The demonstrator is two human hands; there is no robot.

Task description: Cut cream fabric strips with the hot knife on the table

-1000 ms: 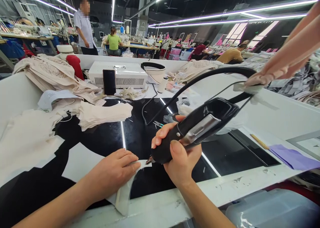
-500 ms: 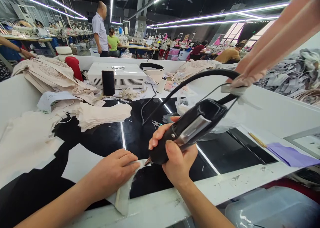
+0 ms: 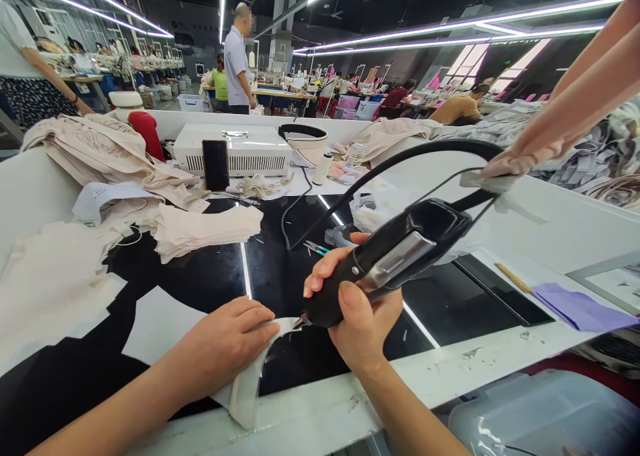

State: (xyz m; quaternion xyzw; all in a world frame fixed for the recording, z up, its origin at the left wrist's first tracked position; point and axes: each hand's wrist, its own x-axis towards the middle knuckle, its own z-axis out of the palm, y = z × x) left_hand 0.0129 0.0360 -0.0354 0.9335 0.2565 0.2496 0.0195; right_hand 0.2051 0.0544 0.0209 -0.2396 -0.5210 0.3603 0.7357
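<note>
My right hand [image 3: 367, 309] is wrapped round a corded hand tool [image 3: 395, 259] with a black body, a silver lever and a pointed metal tip. The tool leans up and to the right. Its tip meets the end of a curved white fabric piece [image 3: 246, 383] near the table's front edge. My left hand [image 3: 233, 336] lies over this piece with its fingers together, keeping hold of it; the thumb is hidden. Beneath my left wrist is another flat white piece [image 3: 163, 323]. A co-worker's hand [image 3: 510, 166] grips the tool's thick black cable [image 3: 425, 151] from the right.
White fabric pieces are stacked [image 3: 207, 229] at the left of the black tabletop [image 3: 285, 269]. Small scissors [image 3: 315, 247] lie behind the tool. A white vented box [image 3: 235, 151], a phone [image 3: 215, 165] and a small bottle [image 3: 323, 169] stand farther back. Purple cloth [image 3: 583, 306] lies right.
The tool and my right hand have shifted slightly right. The co-worker's hand and the cable have moved right too. My left hand stays in place. A standing person behind has moved right.
</note>
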